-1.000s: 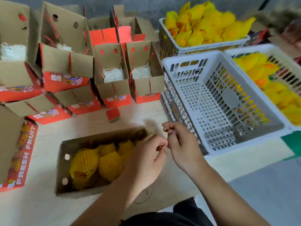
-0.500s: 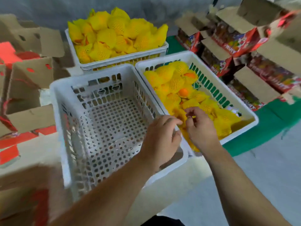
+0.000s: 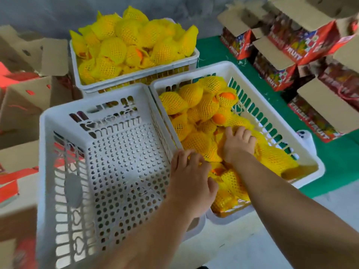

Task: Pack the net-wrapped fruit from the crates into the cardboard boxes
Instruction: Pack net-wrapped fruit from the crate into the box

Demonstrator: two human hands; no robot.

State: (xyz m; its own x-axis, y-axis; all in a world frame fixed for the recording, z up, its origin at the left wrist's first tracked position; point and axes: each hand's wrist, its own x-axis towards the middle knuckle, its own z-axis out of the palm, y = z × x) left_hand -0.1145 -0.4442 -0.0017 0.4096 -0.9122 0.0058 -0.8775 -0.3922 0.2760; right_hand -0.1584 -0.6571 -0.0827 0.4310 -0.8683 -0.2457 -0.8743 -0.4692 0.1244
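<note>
Along the left edge of the frame, blurred open boxes [image 3: 25, 98] in brown card with red print, flaps up, contents not legible. Lower centre-left, empty crate [image 3: 101, 164]: white perforated plastic, tilted toward the camera, nothing inside. Behind it at upper centre, full crate [image 3: 136, 78], white, heaped above the rim with fruit in yellow foam net. Right of the empty crate and touching its wall, right crate [image 3: 272, 105], white with slotted sides, standing on a green mat [image 3: 340, 167] and roughly half filled with netted fruit [image 3: 194, 94]; orange skin showing through gaps in several nets. Over the seam between the two near crates, left hand [image 3: 191, 179], palm down, fingers [image 3: 184, 155] curled over the shared rim and onto the netted fruit at the crate's near left corner; whether pinching a net or merely resting, cannot tell, fingertips hidden by the knuckles. Just right of it and deeper in the right crate, right hand [image 3: 238, 144], palm down, fingers [image 3: 229, 131] slightly spread and bent down into the pile, pressing on the nets; no single fruit plainly lifted. Both bare forearms running in from the lower edge of the frame. Upper right, stacked red boxes [image 3: 287, 61] with open brown flaps and fruit print, standing on the mat, well apart from the hands. Pale table [image 3: 223, 241] surface visible beneath the near crates at lower centre.
</note>
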